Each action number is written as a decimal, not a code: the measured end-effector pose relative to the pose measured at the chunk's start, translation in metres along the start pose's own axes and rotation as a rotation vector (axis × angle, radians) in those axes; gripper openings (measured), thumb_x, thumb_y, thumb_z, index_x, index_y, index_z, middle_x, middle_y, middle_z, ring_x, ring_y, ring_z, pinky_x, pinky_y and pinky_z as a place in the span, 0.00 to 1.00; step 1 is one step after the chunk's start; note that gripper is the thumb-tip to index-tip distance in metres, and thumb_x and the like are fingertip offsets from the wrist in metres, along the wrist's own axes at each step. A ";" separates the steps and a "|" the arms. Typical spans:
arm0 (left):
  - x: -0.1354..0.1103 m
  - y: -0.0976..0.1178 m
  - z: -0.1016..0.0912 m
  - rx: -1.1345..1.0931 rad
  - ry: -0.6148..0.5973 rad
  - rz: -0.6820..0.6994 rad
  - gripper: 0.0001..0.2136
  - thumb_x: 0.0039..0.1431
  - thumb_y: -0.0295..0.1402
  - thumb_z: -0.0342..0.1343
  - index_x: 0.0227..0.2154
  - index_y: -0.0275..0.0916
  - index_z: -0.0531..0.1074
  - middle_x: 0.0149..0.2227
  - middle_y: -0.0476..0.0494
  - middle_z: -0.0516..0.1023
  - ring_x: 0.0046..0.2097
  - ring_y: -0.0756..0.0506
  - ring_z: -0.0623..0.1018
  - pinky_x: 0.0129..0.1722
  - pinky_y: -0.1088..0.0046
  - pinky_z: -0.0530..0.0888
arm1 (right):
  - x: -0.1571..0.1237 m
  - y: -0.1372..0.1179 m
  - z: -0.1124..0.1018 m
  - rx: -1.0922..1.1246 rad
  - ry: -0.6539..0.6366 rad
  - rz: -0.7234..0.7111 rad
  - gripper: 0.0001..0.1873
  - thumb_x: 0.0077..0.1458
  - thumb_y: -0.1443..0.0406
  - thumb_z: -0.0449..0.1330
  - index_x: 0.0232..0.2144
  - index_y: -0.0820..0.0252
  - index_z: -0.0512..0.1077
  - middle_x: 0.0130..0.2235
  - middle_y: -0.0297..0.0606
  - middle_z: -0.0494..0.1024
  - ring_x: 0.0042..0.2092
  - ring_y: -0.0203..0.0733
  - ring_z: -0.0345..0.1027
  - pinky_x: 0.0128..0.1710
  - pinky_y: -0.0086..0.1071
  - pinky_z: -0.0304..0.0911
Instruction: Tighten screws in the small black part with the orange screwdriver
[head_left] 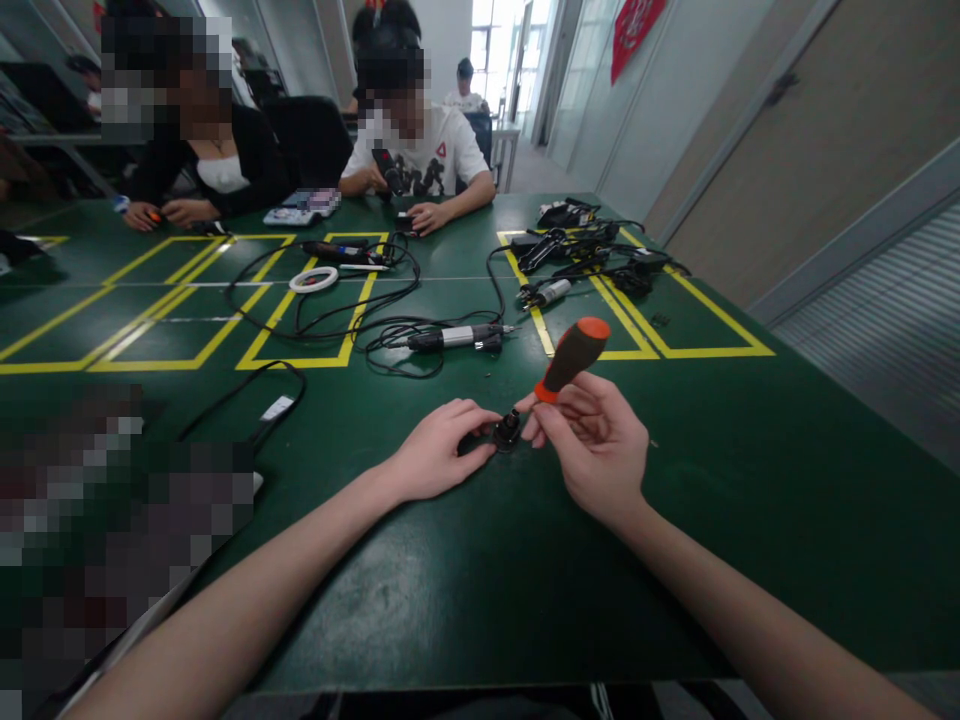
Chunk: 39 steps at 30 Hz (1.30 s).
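A screwdriver (574,360) with a dark handle and orange ends is gripped by my right hand (600,440), its handle tilted up and to the right. Its lower end meets or lies close to a small black round part (508,430) on the green table. Thumb and fingers of my left hand (442,447) close around that part's left side and hold it against the tabletop. The exact kind of the black part is too small to make out.
Beyond my hands lies a grey and black electric screwdriver (457,337) with a coiled cable. More corded tools (555,250) lie at the back right, near yellow tape outlines. A white tape roll (314,280) is further left. Two people (435,150) sit across the table (360,620).
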<state>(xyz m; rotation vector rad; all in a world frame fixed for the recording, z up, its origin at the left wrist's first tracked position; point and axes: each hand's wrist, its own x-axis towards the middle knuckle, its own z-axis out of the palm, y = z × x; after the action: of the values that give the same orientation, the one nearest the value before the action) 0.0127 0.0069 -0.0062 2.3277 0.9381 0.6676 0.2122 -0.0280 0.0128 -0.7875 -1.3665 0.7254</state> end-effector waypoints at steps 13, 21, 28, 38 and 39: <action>0.000 0.000 -0.001 0.009 0.001 0.012 0.11 0.69 0.30 0.58 0.52 0.37 0.77 0.43 0.41 0.78 0.45 0.43 0.77 0.47 0.65 0.75 | 0.000 0.001 0.001 0.054 0.010 0.017 0.16 0.61 0.71 0.68 0.48 0.52 0.70 0.33 0.29 0.86 0.25 0.33 0.75 0.27 0.28 0.76; 0.000 0.000 0.000 0.012 0.000 -0.001 0.11 0.68 0.30 0.59 0.51 0.39 0.76 0.44 0.42 0.79 0.46 0.42 0.78 0.49 0.64 0.76 | 0.001 -0.003 -0.002 -0.106 -0.026 0.032 0.13 0.64 0.67 0.64 0.50 0.55 0.77 0.36 0.34 0.82 0.27 0.34 0.73 0.28 0.31 0.75; 0.000 0.000 0.000 0.013 -0.007 -0.007 0.12 0.68 0.31 0.58 0.52 0.39 0.76 0.45 0.41 0.79 0.46 0.42 0.78 0.49 0.63 0.76 | 0.004 -0.006 -0.004 -0.164 0.031 0.028 0.14 0.60 0.67 0.68 0.49 0.54 0.81 0.36 0.35 0.81 0.29 0.37 0.74 0.29 0.34 0.76; 0.000 0.000 0.000 0.004 0.001 -0.006 0.10 0.68 0.31 0.58 0.51 0.39 0.76 0.45 0.41 0.80 0.46 0.42 0.78 0.49 0.64 0.76 | 0.000 -0.004 -0.002 -0.001 -0.065 -0.009 0.16 0.64 0.70 0.63 0.53 0.54 0.75 0.35 0.32 0.83 0.26 0.34 0.76 0.26 0.30 0.77; 0.000 0.000 0.000 0.002 0.000 -0.009 0.11 0.68 0.31 0.58 0.51 0.39 0.76 0.45 0.41 0.80 0.46 0.43 0.78 0.49 0.64 0.76 | 0.000 -0.004 -0.002 0.001 -0.064 -0.002 0.16 0.63 0.70 0.64 0.52 0.54 0.74 0.35 0.32 0.83 0.26 0.34 0.76 0.26 0.31 0.77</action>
<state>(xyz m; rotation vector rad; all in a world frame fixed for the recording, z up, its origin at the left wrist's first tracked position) 0.0124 0.0066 -0.0064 2.3240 0.9488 0.6631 0.2139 -0.0305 0.0157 -0.7679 -1.4240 0.7545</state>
